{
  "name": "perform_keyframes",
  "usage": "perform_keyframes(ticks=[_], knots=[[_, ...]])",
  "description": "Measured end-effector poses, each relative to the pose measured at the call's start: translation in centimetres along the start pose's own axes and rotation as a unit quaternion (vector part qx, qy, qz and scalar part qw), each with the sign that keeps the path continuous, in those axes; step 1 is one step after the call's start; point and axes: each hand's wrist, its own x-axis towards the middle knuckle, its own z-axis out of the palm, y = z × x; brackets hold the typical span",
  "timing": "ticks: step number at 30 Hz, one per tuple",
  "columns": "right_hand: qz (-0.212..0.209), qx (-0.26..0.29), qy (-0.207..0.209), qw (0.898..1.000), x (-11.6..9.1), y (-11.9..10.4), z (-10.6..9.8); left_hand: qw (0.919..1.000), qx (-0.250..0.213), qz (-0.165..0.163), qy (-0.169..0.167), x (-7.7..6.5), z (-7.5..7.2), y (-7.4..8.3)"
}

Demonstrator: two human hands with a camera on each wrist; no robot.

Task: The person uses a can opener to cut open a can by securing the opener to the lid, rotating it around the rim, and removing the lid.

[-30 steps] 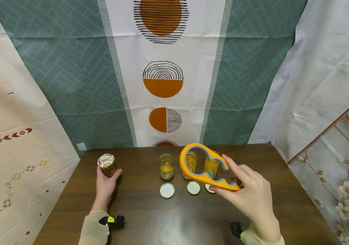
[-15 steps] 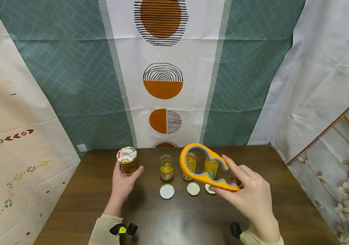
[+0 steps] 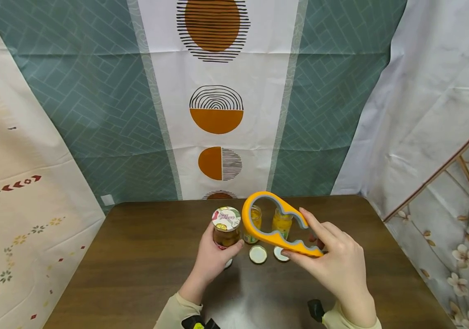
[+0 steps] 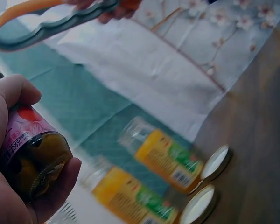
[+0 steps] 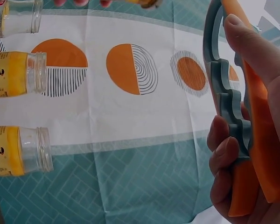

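My left hand [image 3: 207, 260] grips a lidded glass jar [image 3: 226, 230] with a printed white lid, a pink label and dark contents, holding it upright above the table. The left wrist view shows its glass base [image 4: 44, 163] between fingers and thumb. My right hand [image 3: 339, 258] holds a yellow-orange jar opener [image 3: 275, 239] with grey wavy inner edges, its two arms spread apart. The opener's rounded end is just right of the held jar, with a small gap in the head view. In the right wrist view the fingers wrap around the opener's handles [image 5: 266, 154].
Lidless glass jars of yellow food, one [image 3: 281, 224] behind the opener and another [image 3: 255, 219] left of it, stand on the brown table [image 3: 148, 256]. A third jar [image 5: 21, 18] shows in the right wrist view. Loose lids [image 3: 258, 254] lie before them. Patterned cloth [image 3: 107, 114] hangs behind.
My left hand has carried the lidded jar rightward from the table's left side to beside the opener, covering one open jar. The right hand and opener have barely moved.
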Motion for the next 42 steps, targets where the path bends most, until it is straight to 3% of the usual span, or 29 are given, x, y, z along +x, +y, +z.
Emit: perform_keyframes(ticks=[6,10,13,16,22,35,42], knots=[[0.001,0.000,-0.008,1.000,0.0,-0.2,0.1,0.9974,0.000,0.023,-0.069,-0.7,2.2,-0.7],[0.007,-0.001,-0.030,1.000,-0.2,-0.3,0.0,0.9933,-0.005,0.044,-0.106,-1.2,2.9,1.2],[0.021,0.002,-0.070,0.997,-0.3,-0.4,0.0,0.9898,-0.008,0.059,-0.129,-1.5,3.2,2.8],[0.030,0.017,-0.107,0.994,-0.3,-0.7,0.1,0.9854,-0.008,0.075,-0.153,-1.7,3.5,2.7],[0.024,0.039,-0.137,0.989,-0.4,-1.1,0.3,0.9787,0.002,0.107,-0.176,-1.7,4.0,2.4],[0.026,0.042,-0.183,0.982,-0.8,-1.2,0.4,0.9703,-0.040,0.101,-0.216,-2.1,4.3,2.4],[0.040,0.043,-0.212,0.976,-0.9,-1.3,0.2,0.9701,-0.031,0.110,-0.214,-2.2,4.1,2.3]])
